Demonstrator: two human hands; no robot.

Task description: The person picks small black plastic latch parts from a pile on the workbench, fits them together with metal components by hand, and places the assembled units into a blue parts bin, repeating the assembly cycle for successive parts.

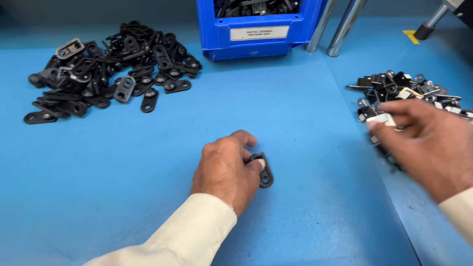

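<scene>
My left hand [225, 171] pinches a flat black plastic tab [264, 169] with a hole, low on the smooth blue table [109, 178]. My right hand [434, 144], blurred, hovers with loose fingers over a heap of black-and-silver clips [401, 87]. Farther back stands a blue bin [261, 19] with a white rectangular label [259, 33].
</scene>
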